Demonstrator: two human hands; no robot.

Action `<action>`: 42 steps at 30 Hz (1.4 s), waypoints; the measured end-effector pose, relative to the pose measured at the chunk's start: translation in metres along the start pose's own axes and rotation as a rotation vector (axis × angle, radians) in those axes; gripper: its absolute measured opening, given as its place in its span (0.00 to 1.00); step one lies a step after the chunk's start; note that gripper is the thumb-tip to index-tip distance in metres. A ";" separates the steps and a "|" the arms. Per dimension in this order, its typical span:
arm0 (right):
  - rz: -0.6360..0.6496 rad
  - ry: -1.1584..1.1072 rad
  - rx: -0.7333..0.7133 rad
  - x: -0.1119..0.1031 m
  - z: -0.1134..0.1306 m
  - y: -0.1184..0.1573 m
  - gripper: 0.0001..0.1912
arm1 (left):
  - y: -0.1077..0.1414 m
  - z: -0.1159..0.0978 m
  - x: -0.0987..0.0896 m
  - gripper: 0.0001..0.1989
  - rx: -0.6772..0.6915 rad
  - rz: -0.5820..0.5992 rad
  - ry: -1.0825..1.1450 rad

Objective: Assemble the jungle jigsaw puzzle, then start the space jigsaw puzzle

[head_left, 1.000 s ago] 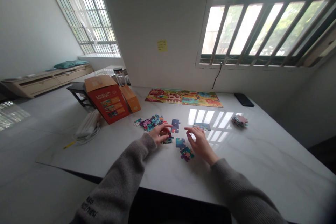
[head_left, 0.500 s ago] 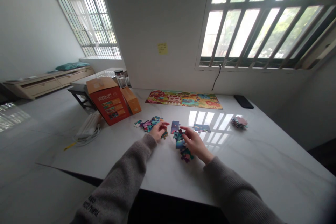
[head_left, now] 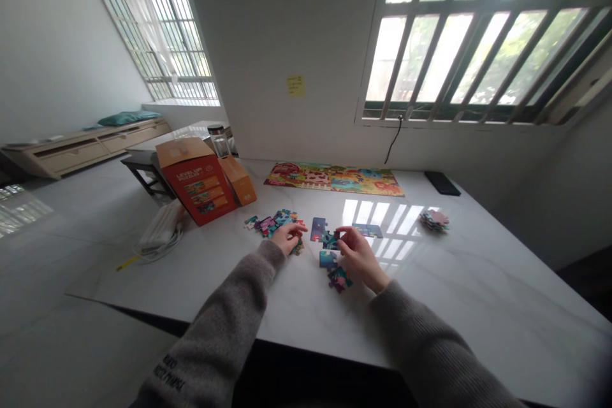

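Observation:
My right hand (head_left: 358, 252) pinches a dark teal jigsaw piece (head_left: 331, 241) between its fingertips, just above the white marble table (head_left: 430, 287). Just left of that piece lies a blue joined pair of pieces (head_left: 318, 229). Below it are a blue piece (head_left: 327, 259) and a small teal-and-purple cluster (head_left: 340, 278). My left hand (head_left: 287, 238) rests on the right end of a loose pile of colourful pieces (head_left: 270, 224), and its fingers hide whatever is beneath them. A flat blue section (head_left: 367, 230) lies to the right.
An orange puzzle box (head_left: 196, 182) and its lid (head_left: 238, 182) stand at the table's left. A finished farm-scene puzzle (head_left: 333, 179) lies along the back wall. Right of it are a stack of pieces (head_left: 434, 220) and a black phone (head_left: 442, 183). A white cable bundle (head_left: 160, 229) lies at the left.
My right hand has lifted a teal piece from the middle group and now holds it up near the blue pair. My left hand has stayed at the pile.

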State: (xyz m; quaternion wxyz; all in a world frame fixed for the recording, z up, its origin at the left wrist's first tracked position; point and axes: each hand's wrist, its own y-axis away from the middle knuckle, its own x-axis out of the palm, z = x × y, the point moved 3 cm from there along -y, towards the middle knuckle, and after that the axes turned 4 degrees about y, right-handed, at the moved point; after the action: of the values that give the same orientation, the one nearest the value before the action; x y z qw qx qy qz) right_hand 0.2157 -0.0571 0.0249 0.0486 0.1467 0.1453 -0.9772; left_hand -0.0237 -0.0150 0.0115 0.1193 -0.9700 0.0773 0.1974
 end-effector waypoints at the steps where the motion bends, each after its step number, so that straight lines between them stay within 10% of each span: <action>1: -0.001 -0.003 -0.001 0.000 0.000 0.000 0.14 | 0.000 0.000 -0.003 0.15 -0.001 -0.010 0.026; 16: 0.009 -0.043 0.002 0.001 0.002 0.005 0.14 | 0.010 0.000 0.001 0.26 -0.239 -0.023 0.626; 26: -0.009 -0.027 -0.006 0.000 0.003 0.006 0.15 | 0.019 0.002 0.001 0.16 -0.157 -0.012 0.338; 42: -0.042 0.075 -0.065 -0.013 0.003 0.022 0.14 | 0.125 -0.054 0.039 0.04 0.047 0.017 -0.613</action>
State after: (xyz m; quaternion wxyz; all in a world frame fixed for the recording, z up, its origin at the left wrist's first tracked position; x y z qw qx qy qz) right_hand 0.2305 -0.0781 0.0255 0.0275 0.1785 0.1819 -0.9666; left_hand 0.0069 -0.1532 0.0185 0.1577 -0.8615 0.0502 0.4801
